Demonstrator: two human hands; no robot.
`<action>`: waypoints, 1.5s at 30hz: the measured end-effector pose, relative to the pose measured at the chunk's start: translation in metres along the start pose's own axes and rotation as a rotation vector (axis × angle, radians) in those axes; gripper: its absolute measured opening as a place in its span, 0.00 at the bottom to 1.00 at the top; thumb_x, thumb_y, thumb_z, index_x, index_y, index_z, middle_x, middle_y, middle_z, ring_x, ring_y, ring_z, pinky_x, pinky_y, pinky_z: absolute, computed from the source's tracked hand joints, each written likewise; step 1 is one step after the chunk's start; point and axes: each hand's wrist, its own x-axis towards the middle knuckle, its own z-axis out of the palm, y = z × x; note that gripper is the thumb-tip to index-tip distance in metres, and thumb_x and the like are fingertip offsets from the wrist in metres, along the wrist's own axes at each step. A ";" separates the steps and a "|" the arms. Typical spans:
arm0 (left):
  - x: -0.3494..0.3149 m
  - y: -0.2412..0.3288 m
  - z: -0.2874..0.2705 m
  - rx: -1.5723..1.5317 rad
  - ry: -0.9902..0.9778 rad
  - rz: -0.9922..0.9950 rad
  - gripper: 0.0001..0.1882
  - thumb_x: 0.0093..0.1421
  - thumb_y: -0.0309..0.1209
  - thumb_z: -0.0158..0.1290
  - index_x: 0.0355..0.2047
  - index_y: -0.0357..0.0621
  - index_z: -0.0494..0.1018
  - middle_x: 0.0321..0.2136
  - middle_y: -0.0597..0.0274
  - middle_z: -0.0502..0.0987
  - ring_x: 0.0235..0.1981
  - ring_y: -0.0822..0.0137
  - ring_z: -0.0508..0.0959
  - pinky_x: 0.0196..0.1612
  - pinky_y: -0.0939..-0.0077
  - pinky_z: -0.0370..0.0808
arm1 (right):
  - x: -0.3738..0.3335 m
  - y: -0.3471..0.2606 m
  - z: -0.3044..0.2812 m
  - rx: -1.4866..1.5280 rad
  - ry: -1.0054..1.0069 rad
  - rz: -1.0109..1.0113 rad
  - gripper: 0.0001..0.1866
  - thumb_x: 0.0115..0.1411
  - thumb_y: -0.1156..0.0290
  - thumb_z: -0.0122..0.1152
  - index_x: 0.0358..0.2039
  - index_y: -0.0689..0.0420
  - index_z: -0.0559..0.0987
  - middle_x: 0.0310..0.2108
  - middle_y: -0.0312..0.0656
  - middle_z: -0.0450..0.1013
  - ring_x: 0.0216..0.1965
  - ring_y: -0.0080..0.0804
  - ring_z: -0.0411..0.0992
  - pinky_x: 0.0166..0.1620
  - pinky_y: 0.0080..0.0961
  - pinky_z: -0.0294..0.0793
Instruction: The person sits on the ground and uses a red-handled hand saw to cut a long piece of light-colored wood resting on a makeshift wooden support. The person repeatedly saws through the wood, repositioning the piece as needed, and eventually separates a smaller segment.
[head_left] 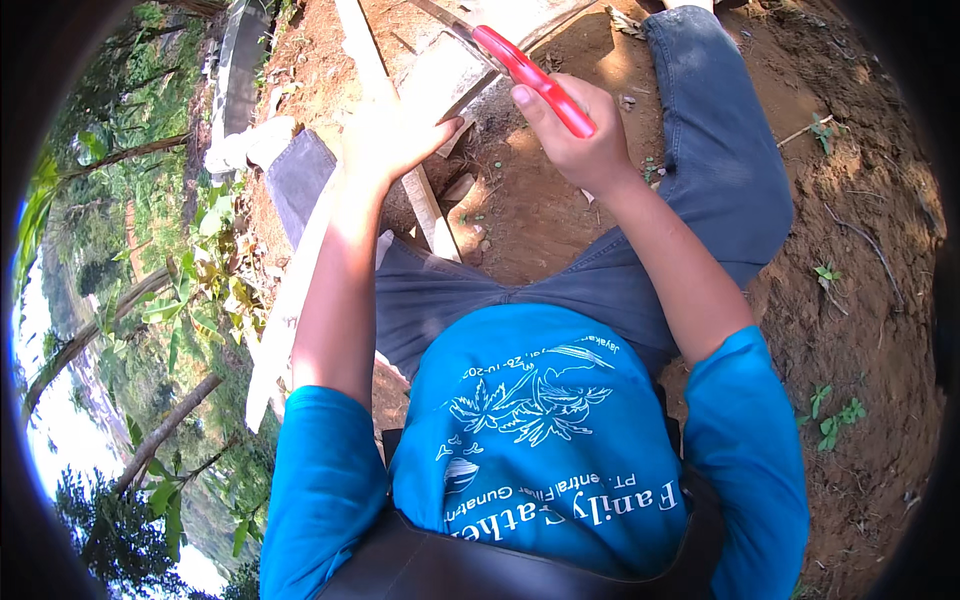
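My right hand (592, 145) is wrapped round the red handle (530, 72) of a handsaw. From the handle the thin blade (440, 12) runs up and left, out past the top edge. My left hand (385, 135) presses on a narrow wooden strip (430, 215), its thumb stretched out to the right; bright sunlight washes out its fingers. The strip slants from the top edge down toward my lap. Just right of the left hand, below the blade, lies a pale, flat-topped block (445, 72) with a darker side.
Reddish bare soil (530, 225) with stones and chips lies between my legs. My trousered legs are spread on either side, the right knee (715, 130) bent. On the left, green plants (170, 280) and slanting branches line a drop. A grey slab (240, 70) stands at upper left.
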 end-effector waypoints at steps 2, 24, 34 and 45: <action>0.003 -0.010 0.001 0.002 0.021 0.039 0.56 0.44 0.64 0.66 0.60 0.29 0.63 0.50 0.38 0.77 0.54 0.45 0.78 0.58 0.57 0.74 | 0.015 0.000 0.014 0.015 -0.010 0.032 0.18 0.65 0.57 0.64 0.25 0.58 0.78 0.16 0.33 0.66 0.19 0.21 0.62 0.25 0.26 0.62; 0.017 -0.026 0.037 0.057 0.062 0.037 0.52 0.49 0.74 0.54 0.58 0.40 0.71 0.56 0.44 0.74 0.56 0.46 0.76 0.58 0.54 0.73 | 0.020 0.027 0.023 0.005 0.004 0.061 0.19 0.66 0.57 0.63 0.24 0.58 0.77 0.17 0.28 0.65 0.20 0.18 0.61 0.26 0.23 0.61; 0.042 -0.049 0.061 0.029 -0.092 0.019 0.54 0.48 0.75 0.55 0.60 0.42 0.70 0.50 0.40 0.78 0.53 0.48 0.79 0.57 0.57 0.75 | -0.014 -0.029 -0.023 0.318 0.237 0.035 0.23 0.70 0.51 0.56 0.30 0.60 0.78 0.20 0.30 0.66 0.21 0.14 0.62 0.25 0.17 0.61; 0.053 -0.055 0.031 -0.002 0.028 -0.122 0.48 0.50 0.72 0.56 0.63 0.56 0.70 0.55 0.51 0.77 0.56 0.52 0.78 0.58 0.58 0.75 | -0.080 0.030 0.034 -0.353 0.054 0.118 0.21 0.71 0.55 0.52 0.37 0.65 0.76 0.34 0.51 0.74 0.37 0.50 0.74 0.42 0.41 0.72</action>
